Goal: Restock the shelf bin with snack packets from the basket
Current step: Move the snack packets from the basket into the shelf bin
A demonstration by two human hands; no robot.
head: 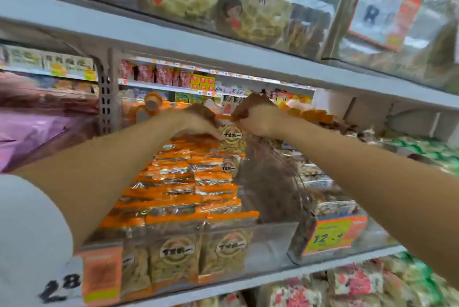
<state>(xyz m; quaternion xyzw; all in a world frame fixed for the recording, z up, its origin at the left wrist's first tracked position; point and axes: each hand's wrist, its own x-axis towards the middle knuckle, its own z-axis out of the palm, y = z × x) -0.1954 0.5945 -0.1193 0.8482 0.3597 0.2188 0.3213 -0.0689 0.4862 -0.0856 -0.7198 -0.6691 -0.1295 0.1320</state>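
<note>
A clear shelf bin (270,237) holds several rows of orange-topped snack packets (188,182) standing upright. Both my arms reach deep to the bin's back. There my left hand (198,121) and my right hand (258,117) together grip one orange snack packet (232,139) by its top edge, left fingers on its left corner, right fingers pinching the right corner. The packet stands upright behind the rear row. The basket is not in view.
A grey shelf (223,50) runs close above my hands with large clear bags on it. To the right stands another clear bin (330,234) with a yellow-orange price tag. Pink packs (32,132) lie at left. More packets sit on the shelf below.
</note>
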